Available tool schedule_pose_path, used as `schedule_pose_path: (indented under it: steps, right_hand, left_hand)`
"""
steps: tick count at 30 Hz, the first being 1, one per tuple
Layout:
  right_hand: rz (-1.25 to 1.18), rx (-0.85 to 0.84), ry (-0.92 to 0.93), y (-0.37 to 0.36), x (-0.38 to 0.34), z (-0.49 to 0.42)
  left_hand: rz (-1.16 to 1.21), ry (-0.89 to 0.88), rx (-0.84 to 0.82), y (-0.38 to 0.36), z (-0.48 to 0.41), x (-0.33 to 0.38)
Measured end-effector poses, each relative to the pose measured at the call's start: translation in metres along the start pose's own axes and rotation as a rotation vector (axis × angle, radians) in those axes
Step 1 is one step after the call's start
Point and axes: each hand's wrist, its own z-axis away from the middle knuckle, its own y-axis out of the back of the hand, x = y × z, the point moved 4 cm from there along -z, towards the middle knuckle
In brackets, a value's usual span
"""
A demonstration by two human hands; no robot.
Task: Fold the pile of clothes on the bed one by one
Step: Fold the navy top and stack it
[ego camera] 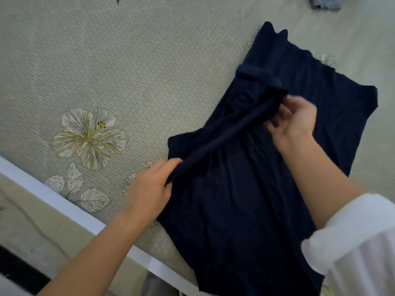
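A navy garment (245, 210) lies spread on the floral bed (106, 60) at its near edge, with the hem reaching over the white border. The left hand (147, 193) has its fingers pinching one end of the garment's long strap (224, 139), and the right hand (295, 120) has its fingers curled round the other end. A grey heap of clothes (324, 2) sits at the bed's far right corner.
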Motion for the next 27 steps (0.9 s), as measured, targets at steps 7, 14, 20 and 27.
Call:
schedule_pose_path:
  steps: [7, 14, 20, 27]
  right_hand:
    - [0.347, 0.225, -0.14, 0.059, 0.05, 0.013]
    - [1.461, 0.051, 0.487, 0.004, 0.045, -0.002]
    - [1.381, 0.178, 0.559, -0.003, -0.008, -0.034]
    - [-0.147, 0.45, -0.065, 0.112, -0.017, -0.049]
  left_hand:
    - [-0.246, -0.248, -0.32, -0.024, 0.025, 0.009]
    - [-0.314, -0.201, -0.351, -0.029, 0.024, 0.013]
    - [-0.419, -0.087, -0.329, -0.034, 0.017, 0.011]
    - [-0.464, -0.237, -0.277, -0.031, 0.008, 0.049]
